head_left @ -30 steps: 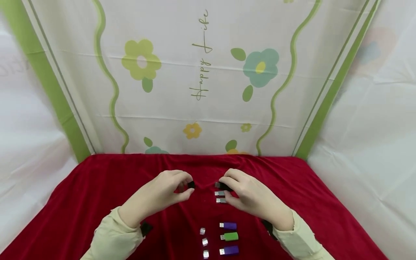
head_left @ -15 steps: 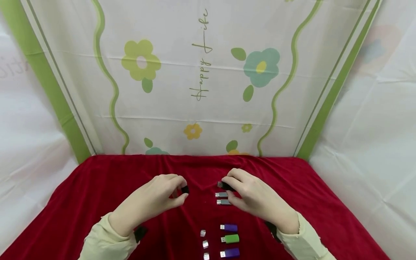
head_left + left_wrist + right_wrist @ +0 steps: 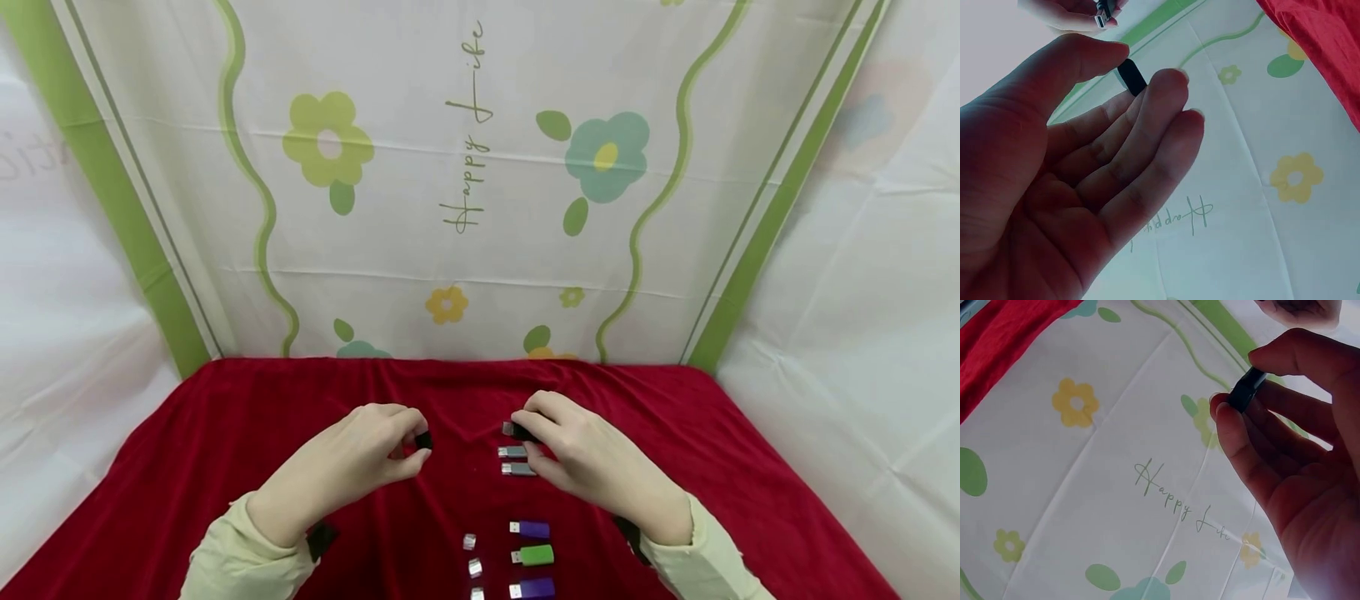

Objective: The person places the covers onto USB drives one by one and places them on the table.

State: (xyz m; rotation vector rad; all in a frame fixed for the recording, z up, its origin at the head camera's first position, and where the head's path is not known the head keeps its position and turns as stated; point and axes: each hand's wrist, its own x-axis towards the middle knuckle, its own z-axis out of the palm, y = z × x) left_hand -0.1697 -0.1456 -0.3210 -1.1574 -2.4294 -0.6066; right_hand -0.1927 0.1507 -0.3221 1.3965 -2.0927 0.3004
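Above the red cloth, my left hand (image 3: 352, 454) pinches a small black cap (image 3: 424, 440) between thumb and fingers; the left wrist view shows the cap (image 3: 1132, 77) at the fingertips. Facing it, my right hand (image 3: 592, 458) pinches a black USB flash drive (image 3: 520, 430), whose bare metal plug points left. A gap separates cap and plug. In the right wrist view the drive's black body (image 3: 1247, 389) sits between thumb and fingertips. Two grey USB drives, one (image 3: 513, 452) above the other (image 3: 517, 469), appear just below that hand, partly hidden by its thumb.
Nearer the front lie a purple USB drive (image 3: 531, 529), a green one (image 3: 535, 555) and another purple one (image 3: 534, 589). Left of them, shiny clear caps (image 3: 469, 542) form a column. The red cloth (image 3: 225, 433) ends at a white flowered curtain (image 3: 405, 217); white curtains flank both sides.
My left hand has drawn left and slightly down with the black cap, widening the gap to the drive. The right hand has shifted slightly right, its grip unchanged.
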